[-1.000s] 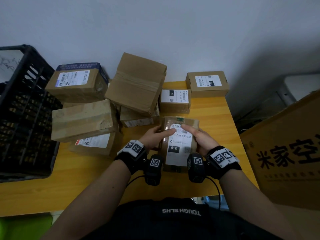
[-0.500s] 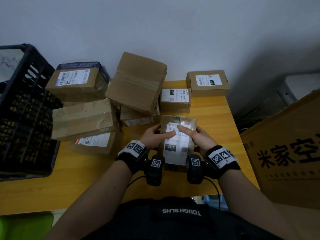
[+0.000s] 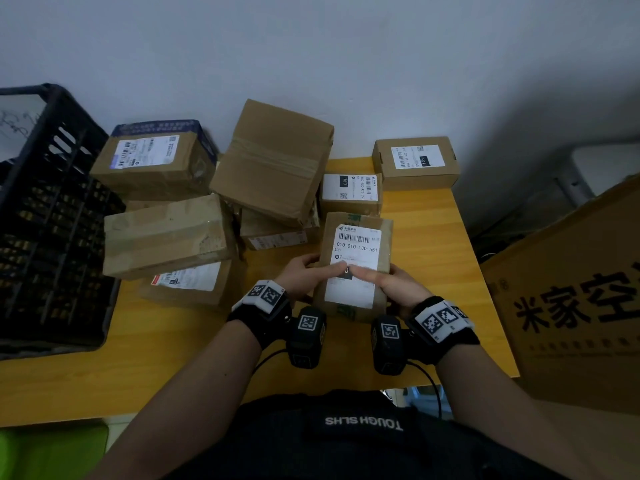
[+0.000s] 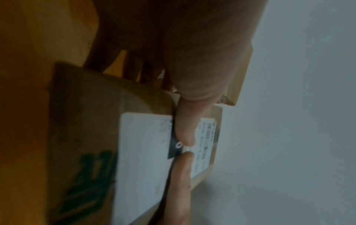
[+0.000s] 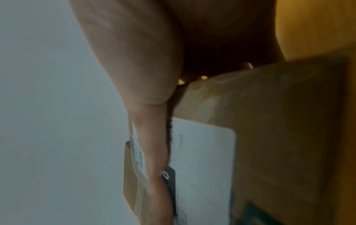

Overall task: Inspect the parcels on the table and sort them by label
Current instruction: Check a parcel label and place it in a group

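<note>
I hold a small brown parcel [image 3: 356, 237] over the yellow table [image 3: 173, 358], its white label [image 3: 356, 251] facing me and reading 010-010-L30-551. My left hand [image 3: 304, 275] grips its left side, thumb lying across the label. My right hand [image 3: 394, 285] grips the right side, thumb meeting the left thumb at the black 010 patch. The wrist views show the same parcel [image 4: 86, 137] [image 5: 279, 121] with both thumbs on the label; the other fingers are hidden behind it. More labelled parcels lie beyond: one marked 150 [image 3: 351, 192] and one at the back right [image 3: 415, 161].
A heap of brown parcels [image 3: 169, 233] fills the table's left and middle, one tilted box [image 3: 273, 161] leaning on top. A black plastic crate [image 3: 45, 220] stands at the left. A big cardboard carton [image 3: 581, 299] stands right of the table. A wall is close behind.
The parcel has tipped up and moved slightly away from me, showing more of the label's top. Both thumbs have slid down the label to the black patch.
</note>
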